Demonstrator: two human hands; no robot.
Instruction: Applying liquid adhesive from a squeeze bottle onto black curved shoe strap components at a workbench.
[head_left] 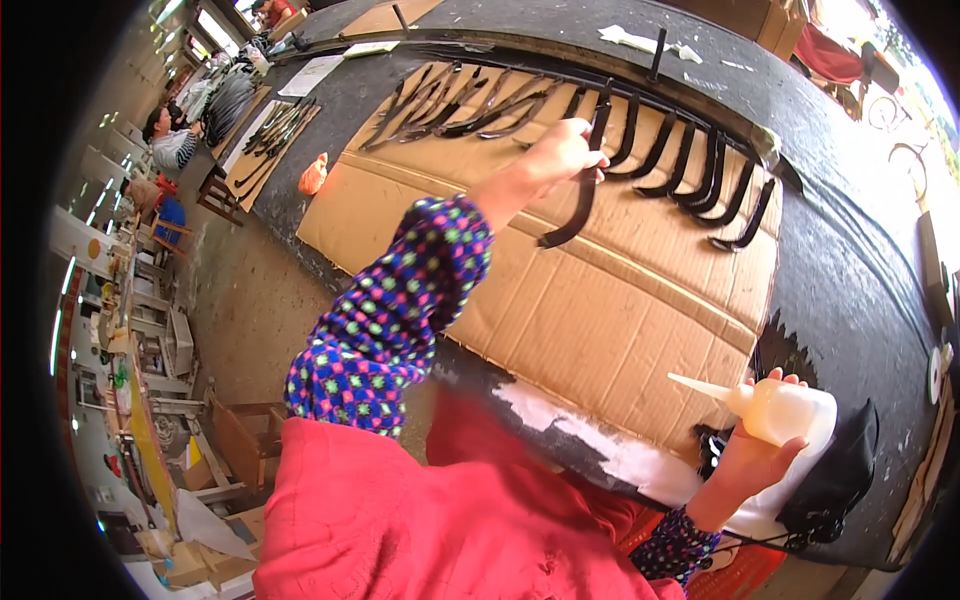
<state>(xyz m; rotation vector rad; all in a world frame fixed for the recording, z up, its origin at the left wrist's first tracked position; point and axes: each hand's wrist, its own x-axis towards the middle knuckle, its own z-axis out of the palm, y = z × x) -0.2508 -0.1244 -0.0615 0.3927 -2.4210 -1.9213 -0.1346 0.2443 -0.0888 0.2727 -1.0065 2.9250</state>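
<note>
My left hand (556,157) reaches out over a sheet of brown cardboard (610,300) and grips a curved black strap (578,205) that hangs down from its fingers. Beyond it, a row of several similar black curved straps (690,175) lies along the cardboard's far edge. My right hand (752,455) is low at the right, closed around a white squeeze bottle (785,410) whose pointed nozzle aims left. Both sleeves are dark blue with coloured dots, over a red garment.
The cardboard lies on a dark worktable (850,290) with white smears at its near edge (600,440). More black straps (460,105) are piled at the far left of the cardboard. Other people (172,140) sit at benches far left. A black bag (835,470) lies beside my right hand.
</note>
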